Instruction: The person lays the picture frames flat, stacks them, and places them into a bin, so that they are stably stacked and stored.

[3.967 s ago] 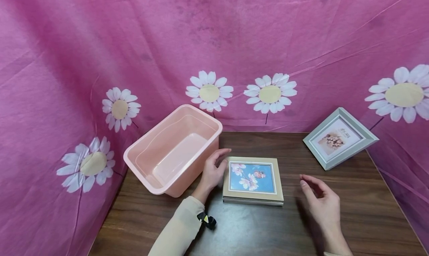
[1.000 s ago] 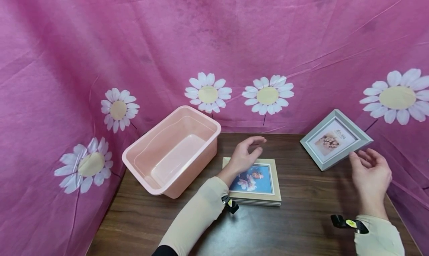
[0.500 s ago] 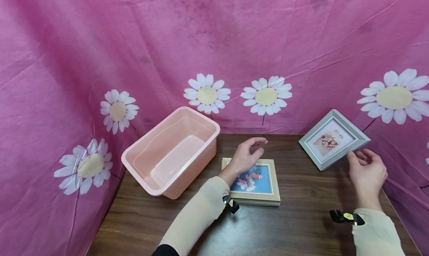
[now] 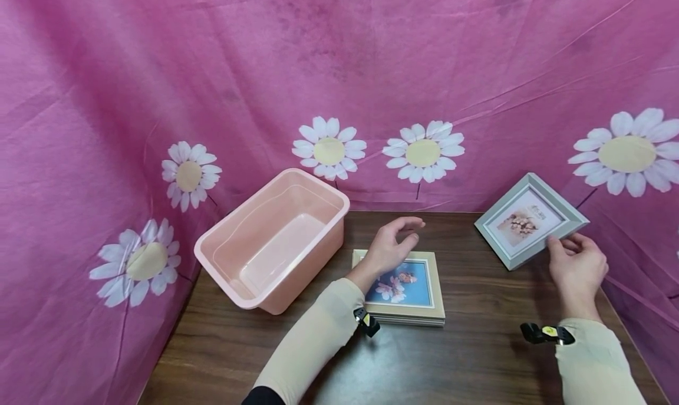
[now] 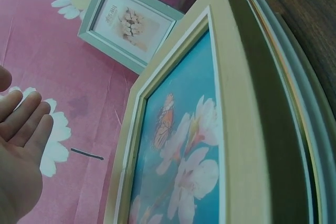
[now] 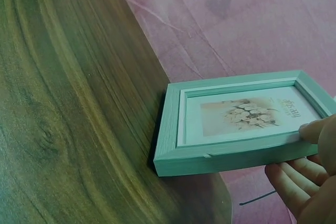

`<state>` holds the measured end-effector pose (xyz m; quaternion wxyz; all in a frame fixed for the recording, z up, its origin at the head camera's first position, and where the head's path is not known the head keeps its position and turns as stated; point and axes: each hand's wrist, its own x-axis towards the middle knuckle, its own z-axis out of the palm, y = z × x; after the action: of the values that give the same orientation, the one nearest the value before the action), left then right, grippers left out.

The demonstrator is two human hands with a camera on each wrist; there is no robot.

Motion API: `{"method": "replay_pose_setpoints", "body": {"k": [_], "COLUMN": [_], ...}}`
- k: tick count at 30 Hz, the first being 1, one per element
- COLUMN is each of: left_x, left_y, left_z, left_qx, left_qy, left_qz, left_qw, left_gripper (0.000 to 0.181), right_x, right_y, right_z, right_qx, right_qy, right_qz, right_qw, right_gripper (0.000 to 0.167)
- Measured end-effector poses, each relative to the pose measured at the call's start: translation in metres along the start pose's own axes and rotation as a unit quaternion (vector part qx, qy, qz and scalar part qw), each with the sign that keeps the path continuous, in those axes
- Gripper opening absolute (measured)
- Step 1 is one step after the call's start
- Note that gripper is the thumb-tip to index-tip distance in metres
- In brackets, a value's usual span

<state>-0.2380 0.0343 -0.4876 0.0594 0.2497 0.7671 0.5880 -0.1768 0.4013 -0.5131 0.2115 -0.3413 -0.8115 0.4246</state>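
A pale green picture frame [image 4: 532, 221] with a flower photo stands tilted at the back right of the table. My right hand [image 4: 579, 267] pinches its right edge; in the right wrist view the thumb [image 6: 314, 129] lies on the front and the fingers [image 6: 296, 184] are behind it. Over a stack of picture frames hovers my left hand [image 4: 386, 249], holding nothing, its fingers loosely bent. The top one is a cream picture frame [image 4: 438, 293] with a blue flower-and-butterfly picture, partly hidden by that hand in the head view.
Left of the stack stands a pink plastic bin [image 4: 286, 246] with nothing visible inside. A pink cloth [image 4: 371, 69] printed with white daisies hangs behind and at both sides of the brown wooden table [image 4: 424, 364].
My left hand has moved right, from beside the stack to above it. My right hand has travelled right and back to the green picture frame and now grips its edge.
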Motion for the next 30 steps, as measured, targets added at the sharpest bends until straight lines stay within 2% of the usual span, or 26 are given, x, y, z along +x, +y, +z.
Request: {"method": "replay_pose_setpoints", "body": {"k": [7, 9, 13, 17, 22, 30], "left_x": [0.001, 0.001, 0.002, 0.002, 0.003, 0.005], "left_y": [0.0, 0.001, 0.002, 0.003, 0.003, 0.003], "left_z": [-0.001, 0.0, 0.0, -0.001, 0.0, 0.001], "left_qx": [-0.003, -0.006, -0.012, -0.015, -0.026, -0.03], "left_qy": [-0.002, -0.002, -0.003, -0.007, -0.011, -0.011], "left_qz": [-0.008, -0.009, -0.01, -0.012, -0.008, -0.005], "left_qw": [1.0, 0.9999, 0.9999, 0.9998, 0.9996, 0.9995], "left_gripper": [0.037, 0.037, 0.037, 0.037, 0.037, 0.038], "right_x": [-0.001, -0.004, -0.01, -0.019, -0.029, -0.045], "right_y": [-0.003, -0.004, -0.006, -0.011, -0.018, -0.032], "right_z": [0.0, 0.0, -0.004, -0.009, -0.014, -0.02], "right_qx": [0.012, 0.027, 0.078, 0.125, 0.156, 0.165], "right_qy": [0.003, 0.012, 0.03, 0.045, 0.043, 0.043], "right_qz": [0.006, 0.005, 0.0, -0.005, -0.008, -0.025], "right_qw": [0.9999, 0.9995, 0.9965, 0.9911, 0.9867, 0.9851], "right_gripper": [0.05, 0.041, 0.013, 0.026, 0.028, 0.029]}}
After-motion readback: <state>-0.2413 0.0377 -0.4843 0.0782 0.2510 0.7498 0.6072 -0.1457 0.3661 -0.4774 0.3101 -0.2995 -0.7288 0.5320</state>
